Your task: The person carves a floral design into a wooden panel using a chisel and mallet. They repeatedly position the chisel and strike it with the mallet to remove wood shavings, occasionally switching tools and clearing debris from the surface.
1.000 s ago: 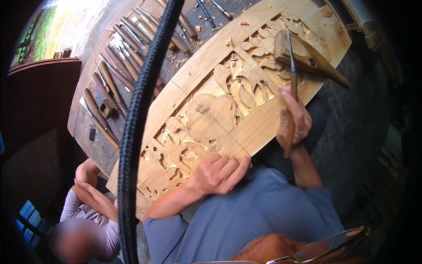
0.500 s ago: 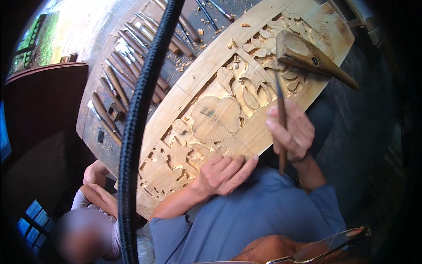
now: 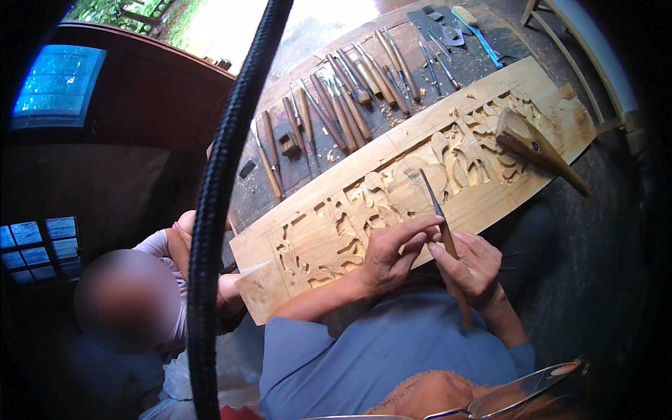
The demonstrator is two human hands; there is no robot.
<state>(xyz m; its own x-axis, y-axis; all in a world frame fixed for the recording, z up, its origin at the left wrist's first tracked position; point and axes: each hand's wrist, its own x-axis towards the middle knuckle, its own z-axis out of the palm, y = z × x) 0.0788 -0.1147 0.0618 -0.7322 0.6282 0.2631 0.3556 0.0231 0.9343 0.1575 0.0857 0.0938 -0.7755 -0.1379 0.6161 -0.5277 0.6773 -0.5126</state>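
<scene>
My right hand point(image 3: 472, 266) is closed round the wooden handle of a carving chisel point(image 3: 453, 259), whose slim dark blade points up and away. At the chisel's neck, the fingers of my left hand point(image 3: 397, 253) close on the tool from the left. Both hands are over the near edge of a long pale wooden panel point(image 3: 329, 210) with floral relief cut into it. Leaves and flowers fill its right part; the left part has smaller cut-out hollows. A wooden mallet point(image 3: 535, 147) lies across the panel's right end, its handle toward the near right.
Several wood-handled chisels point(image 3: 343, 105) lie in a row on the dark workbench point(image 3: 241, 199) beyond the panel. A blue-handled brush point(image 3: 479, 38) is at the far right. Another person point(image 3: 157, 245) sits at the left. A black braided cable point(image 3: 227, 154) crosses the view.
My left hand has left the panel's edge and come to the chisel in my right hand. The chisel now tilts left. The view has shifted, showing more of the bench.
</scene>
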